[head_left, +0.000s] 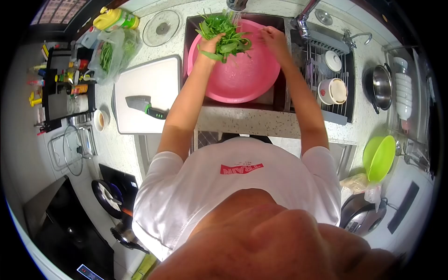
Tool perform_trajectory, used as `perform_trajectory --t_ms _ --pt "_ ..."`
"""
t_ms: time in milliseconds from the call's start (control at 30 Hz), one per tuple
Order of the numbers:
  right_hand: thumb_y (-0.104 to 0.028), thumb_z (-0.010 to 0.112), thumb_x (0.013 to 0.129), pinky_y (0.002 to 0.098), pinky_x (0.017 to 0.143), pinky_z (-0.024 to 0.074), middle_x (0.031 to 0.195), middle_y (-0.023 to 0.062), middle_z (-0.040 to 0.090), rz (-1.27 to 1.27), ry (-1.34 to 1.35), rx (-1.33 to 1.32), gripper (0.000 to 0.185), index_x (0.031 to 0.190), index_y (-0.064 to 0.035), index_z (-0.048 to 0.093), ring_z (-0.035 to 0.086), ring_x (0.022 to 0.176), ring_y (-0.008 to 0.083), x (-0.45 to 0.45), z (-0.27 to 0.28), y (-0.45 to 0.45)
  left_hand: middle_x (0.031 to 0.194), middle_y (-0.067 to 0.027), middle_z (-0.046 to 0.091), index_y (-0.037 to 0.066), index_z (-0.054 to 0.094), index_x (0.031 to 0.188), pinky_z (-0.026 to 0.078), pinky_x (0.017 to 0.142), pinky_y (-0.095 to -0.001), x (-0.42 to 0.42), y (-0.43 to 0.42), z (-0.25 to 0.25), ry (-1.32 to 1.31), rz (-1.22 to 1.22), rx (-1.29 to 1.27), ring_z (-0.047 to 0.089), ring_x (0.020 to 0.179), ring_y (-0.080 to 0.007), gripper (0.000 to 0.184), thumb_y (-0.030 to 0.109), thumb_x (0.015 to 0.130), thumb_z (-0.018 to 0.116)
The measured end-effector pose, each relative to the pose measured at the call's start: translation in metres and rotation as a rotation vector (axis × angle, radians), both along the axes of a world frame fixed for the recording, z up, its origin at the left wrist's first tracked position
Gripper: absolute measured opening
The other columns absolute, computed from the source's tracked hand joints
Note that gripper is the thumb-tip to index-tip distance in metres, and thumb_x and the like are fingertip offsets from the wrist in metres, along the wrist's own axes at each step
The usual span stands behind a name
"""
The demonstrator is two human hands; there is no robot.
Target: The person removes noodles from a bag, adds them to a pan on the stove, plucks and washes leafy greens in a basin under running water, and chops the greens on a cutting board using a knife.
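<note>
A bunch of leafy green vegetables (pixel 228 44) is gripped by my left hand (pixel 211 45) over the left part of a pink basin (pixel 242 88). The basin sits in the dark sink (pixel 275 100), and water runs from the faucet (pixel 237 4) at the top, beside the greens. Above the basin's right rim is my right hand (pixel 275 39). Its fingers are curled together, and I cannot make out what, if anything, is between them.
Left of the sink, a knife (pixel 145 107) lies on a white cutting board (pixel 149 81). Behind it are a glass lid (pixel 161 29) and a plastic bag (pixel 114 53) with more greens. A dish rack (pixel 312 74) holding white containers stands to the right, with a metal pot (pixel 381 86) beyond.
</note>
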State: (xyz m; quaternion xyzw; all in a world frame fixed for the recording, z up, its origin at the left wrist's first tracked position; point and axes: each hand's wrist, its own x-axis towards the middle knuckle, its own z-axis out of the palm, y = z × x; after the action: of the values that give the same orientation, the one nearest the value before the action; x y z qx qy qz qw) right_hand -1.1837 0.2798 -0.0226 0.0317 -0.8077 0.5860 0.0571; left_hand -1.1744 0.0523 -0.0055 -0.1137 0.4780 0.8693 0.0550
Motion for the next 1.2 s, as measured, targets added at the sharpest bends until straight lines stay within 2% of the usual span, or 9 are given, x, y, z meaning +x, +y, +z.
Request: perform_trajectory --t_ms 167,267,467,667,800,867,933,1067,1200 --pt "-0.018 0.051 0.089 0.0350 0.065 0.0517 0.081 0.0077 0.064 -0.186 -0.383 -0.571 0.020 0.094 -0.0027 0.063 0.064 0.071 0.0225 0.002 -0.054 -0.042 0.093 -0.0138 0.062 0.005 0.050 0.114 0.055 0.061 -0.0422 -0.046 0.020 -0.003 -0.015 0.048 0.113 0.063 0.079 -0.0299 0.034 -0.005 0.081 0.055" --pt "-0.024 0.050 0.091 0.0383 0.069 0.0514 0.089 0.0097 0.061 -0.333 -0.452 -1.300 0.024 0.103 -0.0048 0.057 0.062 0.077 0.0241 0.009 -0.074 -0.073 0.100 -0.0135 0.059 0.005 0.050 0.113 0.056 0.063 -0.0440 -0.066 0.042 -0.003 0.043 0.226 0.219 0.062 0.081 -0.0290 0.038 -0.009 0.078 0.055" --pt "-0.046 0.045 0.091 0.0367 0.072 0.0506 0.096 0.0077 0.059 -0.250 -0.248 -1.685 0.045 0.112 -0.0059 0.048 0.060 0.079 0.0218 -0.025 0.001 -0.084 0.103 -0.0134 0.060 0.003 0.050 0.114 0.055 0.073 -0.0414 -0.042 0.064 -0.014 0.049 0.140 0.066 0.062 0.088 -0.0287 0.046 -0.017 0.073 0.052" --pt "-0.044 0.052 0.089 0.0308 0.069 0.0481 0.090 0.0054 0.061 -0.088 -0.172 -1.116 0.042 0.100 -0.0041 0.058 0.058 0.076 0.0172 -0.064 -0.012 -0.080 0.108 -0.0119 0.059 0.006 0.051 0.117 0.051 0.078 -0.0390 -0.027 0.041 -0.020 0.078 -0.252 0.169 0.059 0.095 -0.0287 0.035 0.020 0.085 0.058" --pt "-0.030 0.066 0.081 0.0295 0.065 0.0448 0.086 0.0056 0.062 -0.173 0.048 -0.543 0.026 0.091 -0.0062 0.063 0.057 0.074 0.0191 -0.048 -0.003 -0.101 0.110 -0.0128 0.058 0.005 0.053 0.113 0.043 0.092 -0.0448 -0.018 0.047 0.022 -0.034 -0.061 0.359 0.054 0.103 -0.0306 0.064 0.061 0.086 0.041" --pt "-0.026 0.066 0.078 0.0363 0.065 0.0452 0.081 0.0094 0.062 -0.249 0.359 -0.258 0.020 0.081 -0.0065 0.063 0.058 0.073 0.0276 -0.035 0.006 -0.112 0.109 -0.0147 0.058 0.003 0.052 0.114 0.045 0.088 -0.0425 -0.027 0.037 0.009 -0.060 -0.062 0.460 0.056 0.098 -0.0284 0.065 0.061 0.087 0.040" --pt "-0.021 0.067 0.076 0.0339 0.067 0.0439 0.079 0.0065 0.061 -0.276 0.569 0.042 0.015 0.082 -0.0075 0.064 0.056 0.075 0.0230 -0.002 0.039 -0.117 0.111 -0.0179 0.055 0.000 0.053 0.109 0.047 0.085 -0.0408 -0.052 0.017 -0.037 -0.082 -0.129 0.563 0.056 0.097 -0.0286 0.067 0.062 0.086 0.040" --pt "-0.024 0.065 0.077 0.0426 0.066 0.0444 0.076 0.0123 0.062 -0.259 0.800 0.362 0.019 0.077 -0.0048 0.061 0.057 0.069 0.0339 0.038 0.051 -0.126 0.112 -0.0216 0.054 -0.003 0.049 0.115 0.046 0.085 -0.0445 -0.022 0.028 0.018 -0.091 -0.385 0.578 0.055 0.099 -0.0327 0.070 0.060 0.086 0.040" --pt "-0.018 0.063 0.074 0.0411 0.068 0.0414 0.074 0.0127 0.058 -0.249 0.461 0.285 0.011 0.076 -0.0074 0.060 0.054 0.075 0.0314 -0.002 0.014 -0.117 0.115 -0.0190 0.054 0.007 0.051 0.116 0.041 0.092 -0.0479 -0.018 0.030 -0.008 0.053 -0.403 0.251 0.052 0.107 -0.0330 0.052 0.051 0.091 0.037"
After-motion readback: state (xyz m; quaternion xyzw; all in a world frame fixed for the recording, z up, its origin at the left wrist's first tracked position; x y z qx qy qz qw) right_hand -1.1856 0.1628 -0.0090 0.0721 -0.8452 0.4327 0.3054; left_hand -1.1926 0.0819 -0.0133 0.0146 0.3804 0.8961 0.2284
